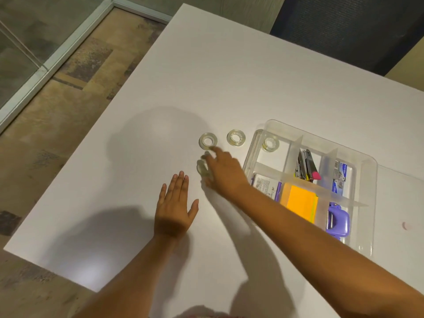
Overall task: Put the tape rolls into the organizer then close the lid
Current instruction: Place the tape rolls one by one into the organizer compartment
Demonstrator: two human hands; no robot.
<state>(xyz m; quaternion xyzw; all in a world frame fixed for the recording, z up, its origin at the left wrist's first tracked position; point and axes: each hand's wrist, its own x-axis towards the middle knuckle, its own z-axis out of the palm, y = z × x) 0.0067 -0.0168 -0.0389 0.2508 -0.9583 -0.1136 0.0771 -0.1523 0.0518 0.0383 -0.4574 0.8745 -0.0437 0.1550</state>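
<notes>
Two clear tape rolls lie flat on the white table: one (208, 141) just beyond my right fingertips and one (236, 137) to its right. A third tape roll (202, 168) sits under the fingers of my right hand (223, 172), which curls around it; the blur hides whether it is lifted. A fourth tape roll (270, 144) lies in the far-left compartment of the clear organizer (249, 154). My left hand (174, 207) rests flat on the table with its fingers together, holding nothing.
The organizer also holds a stapler (306, 165), orange sticky notes (299, 200), staple boxes (340, 177) and a purple hole punch (337, 222). A dark chair (348, 31) stands beyond the table's far edge. The table's left edge (91, 134) drops to the floor.
</notes>
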